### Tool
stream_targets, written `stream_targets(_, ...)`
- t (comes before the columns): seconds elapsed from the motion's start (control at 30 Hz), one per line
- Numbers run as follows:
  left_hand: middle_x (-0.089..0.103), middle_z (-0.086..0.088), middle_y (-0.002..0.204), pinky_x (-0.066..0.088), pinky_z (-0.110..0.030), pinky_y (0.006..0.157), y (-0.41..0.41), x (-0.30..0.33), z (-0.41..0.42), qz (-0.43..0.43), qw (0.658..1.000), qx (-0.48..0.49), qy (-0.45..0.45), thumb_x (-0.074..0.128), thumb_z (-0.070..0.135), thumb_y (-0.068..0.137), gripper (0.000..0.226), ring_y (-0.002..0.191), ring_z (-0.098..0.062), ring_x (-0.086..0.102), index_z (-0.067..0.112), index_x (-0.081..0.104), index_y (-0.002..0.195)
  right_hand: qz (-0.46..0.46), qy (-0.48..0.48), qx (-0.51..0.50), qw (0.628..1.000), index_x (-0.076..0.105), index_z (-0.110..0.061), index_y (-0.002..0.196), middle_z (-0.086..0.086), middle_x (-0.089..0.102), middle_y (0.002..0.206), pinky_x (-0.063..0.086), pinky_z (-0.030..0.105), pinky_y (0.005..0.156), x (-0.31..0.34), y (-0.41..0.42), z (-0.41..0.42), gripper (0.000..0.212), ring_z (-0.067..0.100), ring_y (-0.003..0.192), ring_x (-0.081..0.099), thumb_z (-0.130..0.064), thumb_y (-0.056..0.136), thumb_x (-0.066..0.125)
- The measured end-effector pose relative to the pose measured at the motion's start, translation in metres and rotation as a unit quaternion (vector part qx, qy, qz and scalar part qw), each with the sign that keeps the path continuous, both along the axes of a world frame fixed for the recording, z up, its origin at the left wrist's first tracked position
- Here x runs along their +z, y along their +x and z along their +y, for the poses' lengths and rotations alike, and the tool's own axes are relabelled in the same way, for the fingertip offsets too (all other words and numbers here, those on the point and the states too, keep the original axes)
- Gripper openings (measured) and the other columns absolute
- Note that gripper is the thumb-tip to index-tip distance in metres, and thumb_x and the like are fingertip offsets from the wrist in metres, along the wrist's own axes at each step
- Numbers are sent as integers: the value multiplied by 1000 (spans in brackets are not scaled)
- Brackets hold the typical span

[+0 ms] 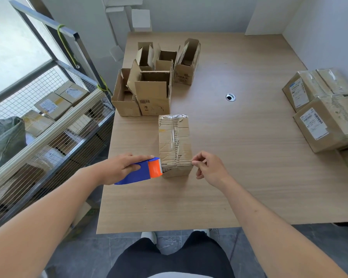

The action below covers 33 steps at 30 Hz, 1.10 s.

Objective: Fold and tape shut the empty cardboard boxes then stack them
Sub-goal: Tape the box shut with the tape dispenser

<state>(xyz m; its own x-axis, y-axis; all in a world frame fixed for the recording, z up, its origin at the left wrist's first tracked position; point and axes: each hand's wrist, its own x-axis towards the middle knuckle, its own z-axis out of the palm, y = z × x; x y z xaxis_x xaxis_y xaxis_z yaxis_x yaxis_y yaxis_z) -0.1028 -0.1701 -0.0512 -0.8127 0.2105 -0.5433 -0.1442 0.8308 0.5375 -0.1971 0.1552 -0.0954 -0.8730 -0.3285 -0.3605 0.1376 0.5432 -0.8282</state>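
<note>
The left hand (120,169) is gripping the tape dispenser (141,171) and the right hand (206,167) is pinching the tape end at the near edge of one folded box (174,143), while open boxes (151,81) are waiting at the far left of the desk (239,157).

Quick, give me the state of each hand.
Left hand: grips the tape dispenser.
Right hand: pinches the tape end at the cardboard box corner.

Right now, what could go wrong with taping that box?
The dispenser in the left hand has a toothed blade close to the right hand pinching the box corner, so fingers might get nicked. The box's worn, crumpled cardboard may not hold tape well. It could also slide on the smooth table.
</note>
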Motion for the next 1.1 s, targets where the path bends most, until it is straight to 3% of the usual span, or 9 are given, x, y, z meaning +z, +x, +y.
stream_targets(0.17,50,11,121,39,-29,89,-12,-1,2,-3,1000,-18,-14,37,34,110,51,105,-8,49,68,24,147,-10,-88,-16,996,68,-20,87,4,66,84,63,49,80,-19,4,5,19,21,75,69,-4,96,65)
stream_targets(0.23,50,14,121,39,-30,92,-14,-2,2,4,1000,-22,-14,38,33,110,53,108,-8,49,70,24,146,-23,-127,-36,991,71,-26,103,0,65,88,62,50,81,-21,2,6,23,21,76,70,-5,95,69)
stream_targets(0.33,49,15,120,40,-32,95,-16,-2,2,2,999,-31,-17,38,33,110,54,109,-8,48,72,24,145,-61,-141,-78,985,69,-40,128,-3,64,99,59,28,68,-23,-5,13,52,13,70,59,-17,84,84)
stream_targets(0.43,50,13,123,43,-36,98,-17,-2,2,-3,999,-31,-22,37,34,110,54,110,-11,49,74,21,143,-68,-95,-83,990,78,-35,110,-1,67,99,47,23,61,-24,-13,15,39,11,65,46,-27,74,92)
stream_targets(0.53,51,11,123,45,-38,99,-19,-2,4,-4,999,-27,-23,37,35,110,55,109,-12,50,75,20,143,-22,-114,-85,990,77,-23,94,-14,65,80,43,22,60,-19,-16,13,30,9,61,45,-14,71,93)
stream_targets(0.73,51,10,122,44,-39,99,-22,-4,10,-9,1000,-20,-18,36,34,110,55,109,-12,50,75,19,143,122,-49,156,979,76,-23,85,-2,57,77,41,26,62,-7,-24,-9,31,10,63,47,-10,64,94)
stream_targets(0.97,51,8,116,44,-40,99,-19,-13,14,-15,1000,17,18,38,31,110,55,104,-14,51,75,25,142,216,69,224,948,62,-35,89,-15,50,80,52,43,69,-15,-35,-11,30,6,74,50,-24,72,84)
stream_targets(1.03,51,7,116,44,-42,100,-17,-16,16,-11,999,21,24,38,32,110,55,104,-15,50,74,25,143,264,79,207,939,64,-36,96,-16,55,93,50,42,85,-8,-33,-14,20,10,89,54,-38,78,73)
stream_targets(1.1,51,8,118,43,-43,102,-16,-20,20,-8,999,30,36,38,32,110,54,107,-14,50,73,25,143,302,115,177,930,62,-39,123,-13,52,133,34,35,106,-7,-27,-23,35,15,123,46,-41,88,56)
